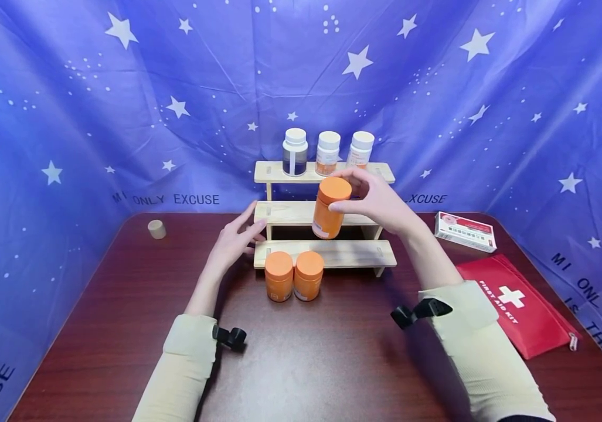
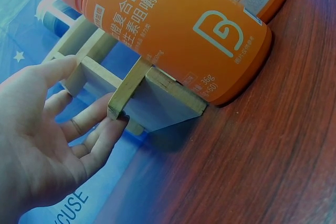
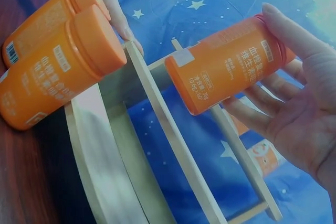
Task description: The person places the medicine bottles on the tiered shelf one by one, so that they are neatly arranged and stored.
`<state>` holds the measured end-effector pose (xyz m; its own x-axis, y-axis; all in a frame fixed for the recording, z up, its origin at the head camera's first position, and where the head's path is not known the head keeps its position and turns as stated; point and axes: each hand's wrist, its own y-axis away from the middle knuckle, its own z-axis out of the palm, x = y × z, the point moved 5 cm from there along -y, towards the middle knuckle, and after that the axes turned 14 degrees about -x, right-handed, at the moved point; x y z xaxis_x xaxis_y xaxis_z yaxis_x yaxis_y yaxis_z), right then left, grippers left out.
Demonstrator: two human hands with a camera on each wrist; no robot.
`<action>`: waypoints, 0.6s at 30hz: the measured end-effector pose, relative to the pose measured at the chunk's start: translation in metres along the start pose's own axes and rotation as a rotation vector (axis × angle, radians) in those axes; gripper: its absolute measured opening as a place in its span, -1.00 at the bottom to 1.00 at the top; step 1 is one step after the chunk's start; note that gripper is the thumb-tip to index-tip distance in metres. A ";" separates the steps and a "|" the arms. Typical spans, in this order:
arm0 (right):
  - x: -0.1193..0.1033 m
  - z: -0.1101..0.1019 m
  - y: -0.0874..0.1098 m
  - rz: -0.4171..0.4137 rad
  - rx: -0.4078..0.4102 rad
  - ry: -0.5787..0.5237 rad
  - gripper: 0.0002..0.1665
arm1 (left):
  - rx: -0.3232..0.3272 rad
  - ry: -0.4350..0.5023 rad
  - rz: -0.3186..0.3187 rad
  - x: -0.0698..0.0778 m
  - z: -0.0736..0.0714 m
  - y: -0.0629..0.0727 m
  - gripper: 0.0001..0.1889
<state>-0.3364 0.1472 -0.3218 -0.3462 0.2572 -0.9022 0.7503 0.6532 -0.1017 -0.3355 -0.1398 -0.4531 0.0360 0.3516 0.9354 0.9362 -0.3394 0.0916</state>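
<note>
Two orange jars (image 1: 279,282) stand side by side on the surface (image 1: 343,351) by a rack (image 1: 348,254); a third jar (image 1: 327,221) is aloft before its middle tier (image 1: 290,212), the right grip (image 1: 378,202) clamped near its lid (image 1: 334,187), leaving the base free. The left grip (image 1: 231,241), fingers apart, touches the rack's end, likely steadying it. Lids hide the jars' contents.

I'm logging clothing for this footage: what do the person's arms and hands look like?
The left sleeve and right sleeve are pale cream with wide cuffs. The left strap and right strap, at those cuffs, are black with rounded attachments. The left hand and right hand wear no gloves.
</note>
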 end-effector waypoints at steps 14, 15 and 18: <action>-0.002 0.004 -0.040 0.000 0.037 -0.017 -0.41 | -0.013 0.016 -0.005 -0.001 0.000 -0.002 -0.23; -0.002 0.005 -0.042 0.005 0.040 -0.020 -0.41 | -0.013 0.016 -0.004 -0.001 0.000 -0.002 -0.23; 0.001 0.005 -0.048 0.017 0.051 -0.019 -0.42 | -0.011 0.012 -0.001 -0.001 0.000 -0.002 -0.23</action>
<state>-0.3695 0.1126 -0.3203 -0.3229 0.2539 -0.9117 0.7839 0.6115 -0.1073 -0.3370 -0.1392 -0.4544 0.0308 0.3420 0.9392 0.9322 -0.3489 0.0965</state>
